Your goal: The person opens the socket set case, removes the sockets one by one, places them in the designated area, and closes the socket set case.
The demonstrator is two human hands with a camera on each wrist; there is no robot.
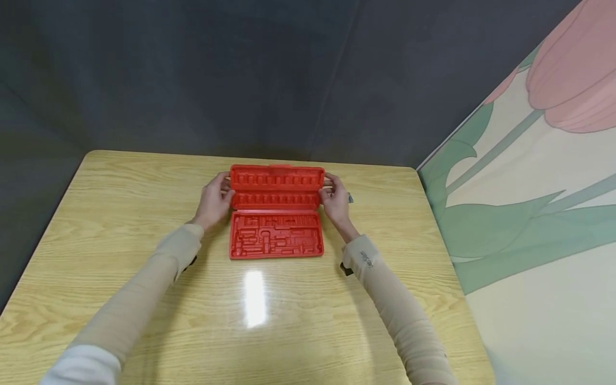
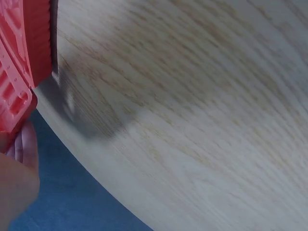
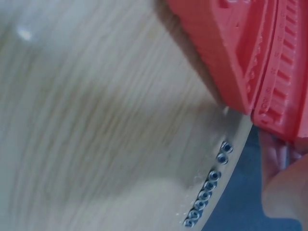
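Gripping the raised lid [image 1: 276, 185] of the open red case [image 1: 276, 235] at both ends, left hand [image 1: 214, 202] and right hand [image 1: 335, 200] curled round it, I steady it level; case mid-surface [image 1: 120, 214], sockets [image 3: 207, 190] beside

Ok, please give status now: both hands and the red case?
Left hand and right hand grip lid ends. Red case open on table, trays empty. Row of metal sockets beside right hand.
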